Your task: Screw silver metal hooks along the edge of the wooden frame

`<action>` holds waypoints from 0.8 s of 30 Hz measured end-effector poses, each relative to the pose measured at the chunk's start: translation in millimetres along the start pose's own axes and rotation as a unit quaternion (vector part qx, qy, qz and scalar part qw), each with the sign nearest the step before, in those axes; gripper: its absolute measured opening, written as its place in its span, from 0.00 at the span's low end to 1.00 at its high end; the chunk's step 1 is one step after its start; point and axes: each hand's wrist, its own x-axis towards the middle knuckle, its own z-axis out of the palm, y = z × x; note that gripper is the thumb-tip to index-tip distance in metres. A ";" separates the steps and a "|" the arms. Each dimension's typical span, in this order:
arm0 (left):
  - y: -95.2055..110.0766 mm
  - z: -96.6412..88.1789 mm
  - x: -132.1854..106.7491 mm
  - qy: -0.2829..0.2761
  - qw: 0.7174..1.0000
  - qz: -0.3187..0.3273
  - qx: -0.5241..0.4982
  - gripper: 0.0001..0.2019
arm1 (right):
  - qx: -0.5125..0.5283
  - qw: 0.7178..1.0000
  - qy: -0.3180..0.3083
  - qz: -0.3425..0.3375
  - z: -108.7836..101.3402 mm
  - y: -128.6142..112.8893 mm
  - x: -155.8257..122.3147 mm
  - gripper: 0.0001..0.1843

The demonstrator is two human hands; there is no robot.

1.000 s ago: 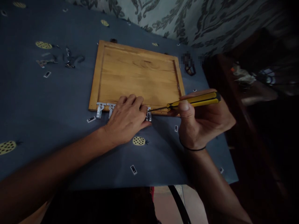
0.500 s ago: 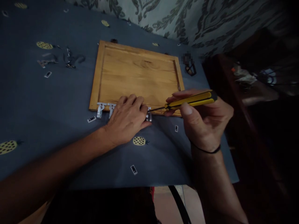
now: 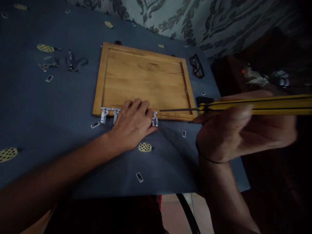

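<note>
Home, probably, though right side dark: pineapple-print tablecloth (image 3: 73, 94), leaf-patterned backdrop (image 3: 168, 16), eyeglasses (image 3: 197, 66), tiled floor (image 3: 174, 213).

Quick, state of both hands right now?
Left hand: over the near edge of the wooden panel, by metal fittings; grip cannot be told.
Right hand: closed around the yellow screwdriver.

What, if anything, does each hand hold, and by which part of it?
The right hand holds the screwdriver by its yellow-black handle. The left hand lies over the wooden panel near edge; whether it grips a metal fitting cannot be told.
</note>
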 end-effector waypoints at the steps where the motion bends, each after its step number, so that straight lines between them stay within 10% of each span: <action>1: 0.0 0.2 0.0 -0.001 1.000 -0.002 0.001 0.15 | -0.004 1.000 0.004 0.002 -0.9 -0.1 0.2 0.18; 11: -0.2 -2.4 0.2 -0.005 1.000 0.006 0.005 0.17 | -0.059 0.983 0.149 -0.089 12.2 -15.5 6.0 0.10; 24: -1.0 0.2 -0.6 0.009 1.000 0.006 0.007 0.17 | -0.105 0.971 0.130 -0.169 12.6 -11.5 13.4 0.11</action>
